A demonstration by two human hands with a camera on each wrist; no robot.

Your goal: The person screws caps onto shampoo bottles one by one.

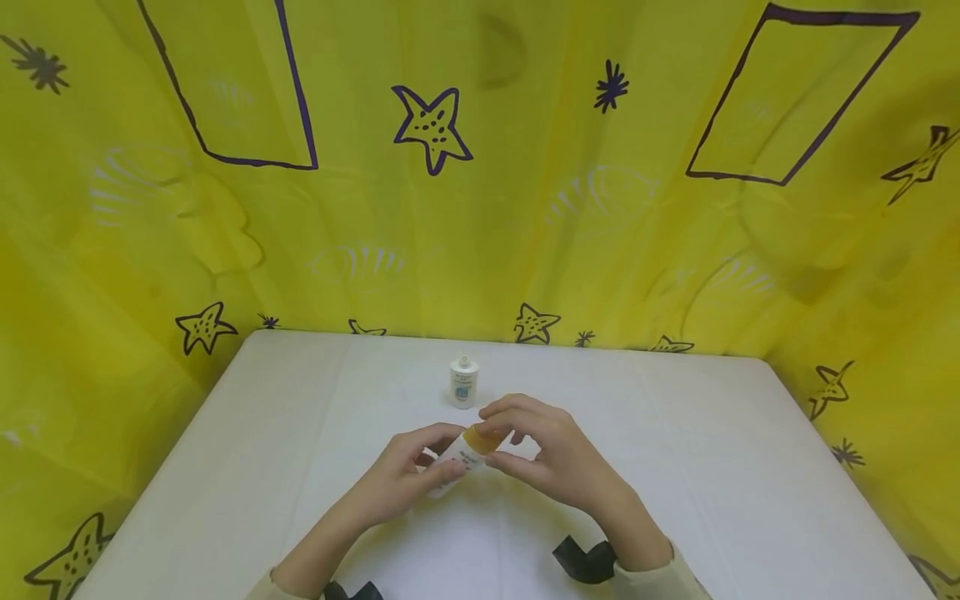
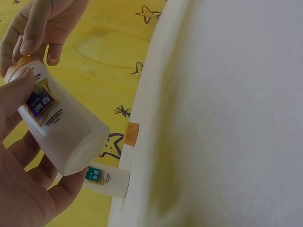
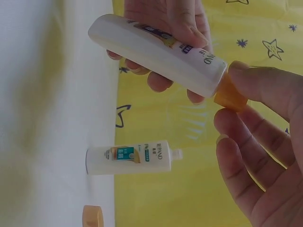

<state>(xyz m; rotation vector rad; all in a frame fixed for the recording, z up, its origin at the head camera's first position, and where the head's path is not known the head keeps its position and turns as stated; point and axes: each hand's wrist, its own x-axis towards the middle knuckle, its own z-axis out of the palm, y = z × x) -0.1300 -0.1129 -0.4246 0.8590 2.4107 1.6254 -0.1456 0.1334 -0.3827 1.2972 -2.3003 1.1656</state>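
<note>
My left hand (image 1: 405, 475) grips a white shampoo-type bottle (image 3: 158, 54) around its body, tilted above the white table. The bottle has a purple label and an orange cap (image 3: 230, 94) on its neck. My right hand (image 1: 555, 458) pinches that cap between thumb and fingertips. Just beyond the hands, a second white bottle (image 1: 463, 383) stands upright, its narrow spout uncovered and a teal label (image 3: 124, 153) on its front. Beside it on the table lies a loose orange cap (image 2: 131, 134), which the right hand hides in the head view.
The white-covered table (image 1: 247, 467) has rounded far corners. Behind it and at both sides hangs a yellow curtain (image 1: 480, 233) with starfish drawings. A black curved piece (image 1: 587, 562) sits at the right wrist, and another (image 1: 352, 592) shows by the left.
</note>
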